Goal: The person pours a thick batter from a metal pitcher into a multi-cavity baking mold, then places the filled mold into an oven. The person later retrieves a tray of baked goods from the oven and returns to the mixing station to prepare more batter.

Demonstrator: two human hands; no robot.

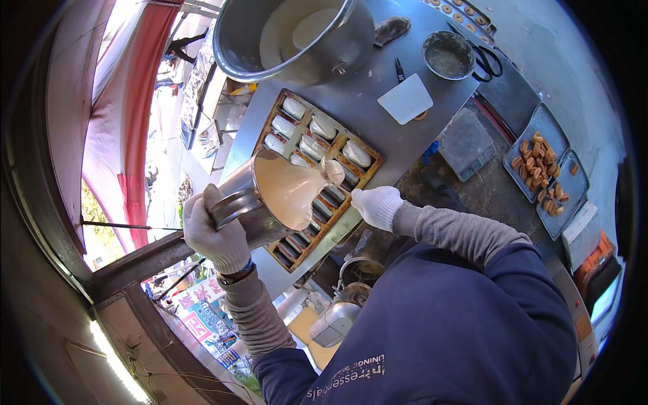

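Observation:
My left hand, in a white knit glove, grips the handle of a metal pitcher. The pitcher tilts over a multi-cavity baking mould tray. Pale, thick batter runs to its lip and pools at a rounded blob over the cavities. Several far cavities hold whitish batter portions; several nearer ones look dark and unfilled. My right hand, also gloved, is curled at the tray's near edge. Whether its fingers grip the rim is hidden.
A large steel bowl of batter stands on the metal table. Nearby are a white scraper, a small bowl and black-handled scissors. Rightward are a scale and metal trays with small baked pieces.

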